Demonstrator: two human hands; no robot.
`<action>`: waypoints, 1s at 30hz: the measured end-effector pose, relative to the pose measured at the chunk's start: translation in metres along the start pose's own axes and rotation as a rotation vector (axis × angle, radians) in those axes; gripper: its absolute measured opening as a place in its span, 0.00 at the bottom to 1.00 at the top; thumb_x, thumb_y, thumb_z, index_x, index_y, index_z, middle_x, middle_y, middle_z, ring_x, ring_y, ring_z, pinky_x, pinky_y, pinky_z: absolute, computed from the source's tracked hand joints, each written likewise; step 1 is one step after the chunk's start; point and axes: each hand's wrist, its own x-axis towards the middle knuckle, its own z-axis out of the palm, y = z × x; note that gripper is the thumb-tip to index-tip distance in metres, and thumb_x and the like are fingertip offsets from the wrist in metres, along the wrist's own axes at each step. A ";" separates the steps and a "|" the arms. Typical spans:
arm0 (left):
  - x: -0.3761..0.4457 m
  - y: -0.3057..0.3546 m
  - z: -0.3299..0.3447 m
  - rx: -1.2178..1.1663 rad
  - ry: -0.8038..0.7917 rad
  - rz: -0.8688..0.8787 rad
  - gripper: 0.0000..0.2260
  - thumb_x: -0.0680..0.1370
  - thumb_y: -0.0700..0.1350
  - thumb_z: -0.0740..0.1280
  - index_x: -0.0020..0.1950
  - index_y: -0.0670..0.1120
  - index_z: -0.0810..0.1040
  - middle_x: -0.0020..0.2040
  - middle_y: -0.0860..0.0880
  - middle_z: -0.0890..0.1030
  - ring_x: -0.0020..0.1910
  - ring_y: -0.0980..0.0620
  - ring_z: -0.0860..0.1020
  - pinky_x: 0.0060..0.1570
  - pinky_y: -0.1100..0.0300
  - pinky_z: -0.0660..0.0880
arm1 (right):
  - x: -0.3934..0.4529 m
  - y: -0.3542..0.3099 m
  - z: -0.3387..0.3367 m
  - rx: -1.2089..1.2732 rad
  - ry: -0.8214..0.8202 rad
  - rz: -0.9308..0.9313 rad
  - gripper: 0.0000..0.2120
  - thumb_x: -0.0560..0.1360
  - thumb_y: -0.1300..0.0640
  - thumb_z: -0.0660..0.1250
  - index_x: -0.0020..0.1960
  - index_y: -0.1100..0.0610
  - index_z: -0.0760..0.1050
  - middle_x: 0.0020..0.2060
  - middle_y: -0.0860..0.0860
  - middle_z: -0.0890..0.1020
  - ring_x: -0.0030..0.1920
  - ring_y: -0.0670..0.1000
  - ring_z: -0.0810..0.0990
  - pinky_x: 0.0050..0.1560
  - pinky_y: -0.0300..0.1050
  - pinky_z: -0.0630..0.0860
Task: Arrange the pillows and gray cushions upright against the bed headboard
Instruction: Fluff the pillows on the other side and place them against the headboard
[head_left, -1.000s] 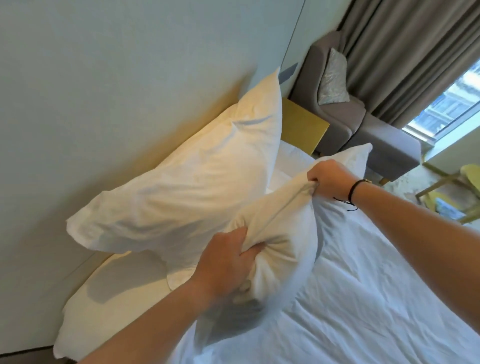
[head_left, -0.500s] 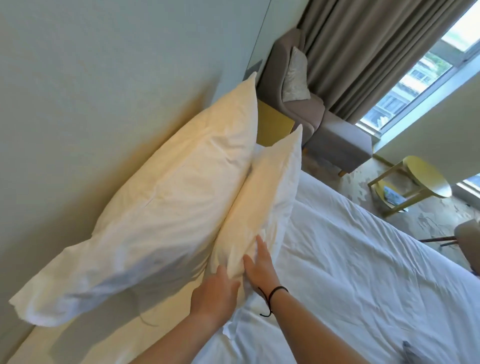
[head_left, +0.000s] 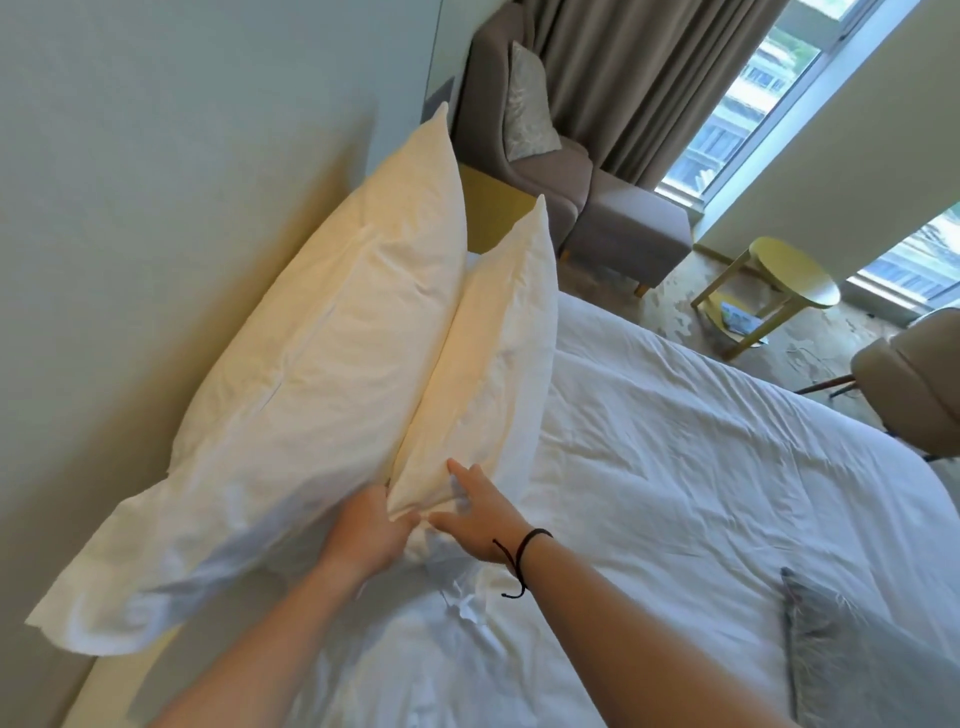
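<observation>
Two white pillows stand on edge at the head of the bed. The larger rear pillow (head_left: 322, 374) leans on the pale headboard (head_left: 156, 218). The front pillow (head_left: 498, 358) stands upright against it. My left hand (head_left: 369, 530) is at the front pillow's near corner, fingers tucked into the gap between the two pillows and closed on that corner. My right hand (head_left: 478, 512), with a black wrist cord, lies on the same end with fingers spread. A gray cushion (head_left: 841, 654) lies flat on the white duvet (head_left: 701, 467) at lower right.
Beyond the pillows stands a yellow bedside table (head_left: 488, 213), then a gray armchair (head_left: 540, 171) with a patterned cushion and a footstool. A yellow round side table (head_left: 789, 280) and a beige chair (head_left: 914, 379) stand by the curtained window.
A second ago both hands held the front pillow up in the air. It now stands upright against the rear pillow. My right hand has let go and rests spread on it.
</observation>
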 end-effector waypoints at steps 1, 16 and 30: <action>0.000 -0.001 0.000 0.019 -0.013 0.000 0.12 0.72 0.54 0.74 0.46 0.48 0.78 0.42 0.49 0.82 0.45 0.45 0.82 0.38 0.57 0.74 | 0.000 0.001 0.002 0.017 0.000 0.007 0.41 0.74 0.46 0.69 0.78 0.43 0.48 0.79 0.48 0.46 0.76 0.53 0.58 0.73 0.51 0.63; -0.100 0.099 0.132 0.613 0.267 0.595 0.10 0.69 0.42 0.68 0.49 0.44 0.81 0.51 0.43 0.82 0.52 0.38 0.79 0.53 0.44 0.74 | -0.102 0.215 -0.069 0.545 0.146 0.189 0.34 0.75 0.54 0.70 0.76 0.43 0.59 0.74 0.51 0.64 0.67 0.52 0.70 0.53 0.42 0.71; -0.168 0.214 0.428 0.565 -0.640 0.291 0.07 0.76 0.56 0.63 0.54 0.62 0.75 0.49 0.61 0.78 0.46 0.62 0.77 0.45 0.61 0.75 | -0.240 0.640 -0.141 0.100 0.611 0.828 0.32 0.74 0.48 0.66 0.75 0.50 0.59 0.77 0.57 0.55 0.76 0.56 0.55 0.72 0.54 0.59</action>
